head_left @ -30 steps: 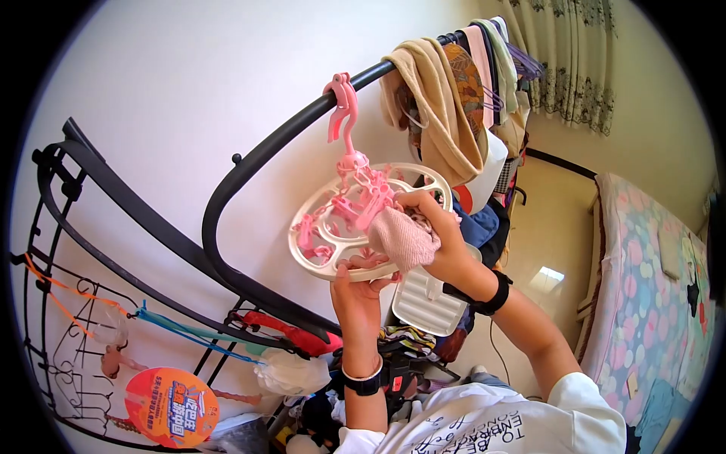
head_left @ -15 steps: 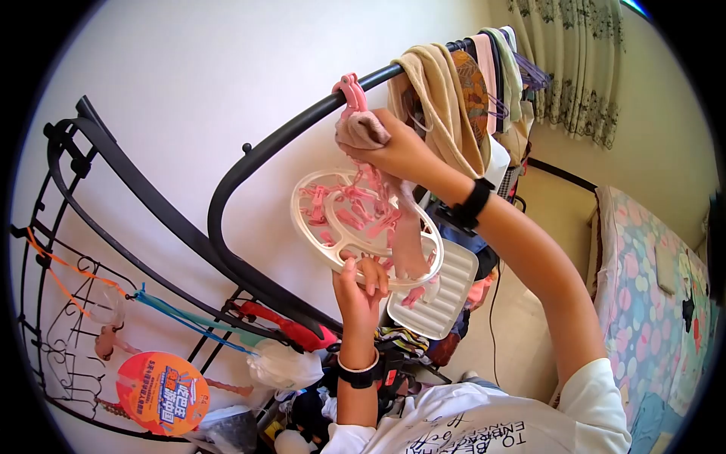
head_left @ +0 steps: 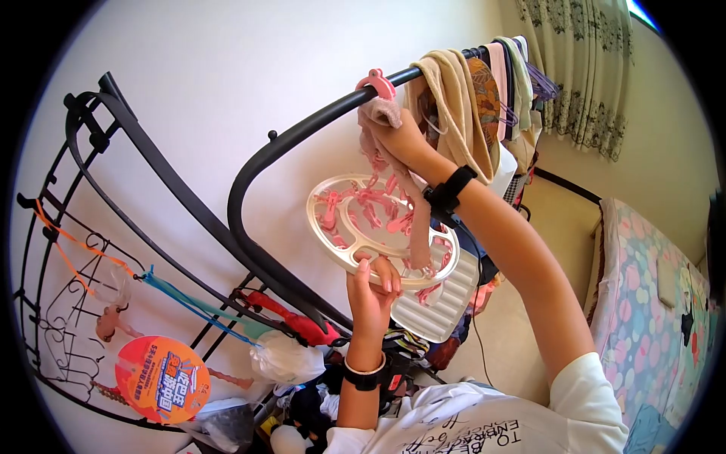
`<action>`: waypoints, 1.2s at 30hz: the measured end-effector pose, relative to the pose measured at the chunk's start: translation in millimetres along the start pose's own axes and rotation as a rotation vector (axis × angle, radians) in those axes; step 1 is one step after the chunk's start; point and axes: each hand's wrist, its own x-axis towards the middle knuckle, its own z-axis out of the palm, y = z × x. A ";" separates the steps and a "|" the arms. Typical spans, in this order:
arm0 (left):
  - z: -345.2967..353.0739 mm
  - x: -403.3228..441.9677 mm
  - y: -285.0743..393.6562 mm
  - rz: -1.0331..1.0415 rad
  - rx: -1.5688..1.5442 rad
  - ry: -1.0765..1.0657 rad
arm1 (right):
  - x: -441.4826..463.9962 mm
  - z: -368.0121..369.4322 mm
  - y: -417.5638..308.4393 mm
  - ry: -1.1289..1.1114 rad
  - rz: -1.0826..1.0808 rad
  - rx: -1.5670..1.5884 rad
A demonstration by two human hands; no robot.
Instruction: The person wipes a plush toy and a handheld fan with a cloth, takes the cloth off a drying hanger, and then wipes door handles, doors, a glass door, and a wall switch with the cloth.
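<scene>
The fingers of my left hand are closed around the near rim of a white oval clip hanger, with the thumb against its edge. Pink clothes pegs dangle around the hanger's openings. Up at the black rail, my right hand is closed on a bunched dusty-pink cloth, perhaps a sock or stocking. A long strip of it hangs down across the hanger. The hanger's pink hook sits at the black rail, just above the bunch. My right fingers are mostly hidden behind the cloth.
Draped clothes and purple hangers occupy the rail's far end. A white ribbed tray lies beneath the hanger. To the left stands a black metal rack with an orange round sign. A bed is at right.
The view has shifted, so rail, hanger and hands appear further right. The pink hook has turned and now shows as a curved ring at the rail. Both hands keep their holds.
</scene>
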 end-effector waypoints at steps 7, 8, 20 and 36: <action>2.9 -2.5 17.3 0.021 -0.038 -0.048 | 12.6 -4.1 2.9 0.200 -0.072 -0.090; 1.8 -3.7 19.4 0.017 -0.061 -0.032 | 11.9 -4.3 0.1 0.199 -0.073 -0.090; -3.0 -7.4 23.1 -0.061 -0.001 -0.108 | 2.9 -26.8 -57.1 0.136 -0.257 -0.941; 9.6 -8.8 27.8 0.108 -0.033 -0.074 | -5.9 -47.0 -26.8 -0.341 0.155 -0.305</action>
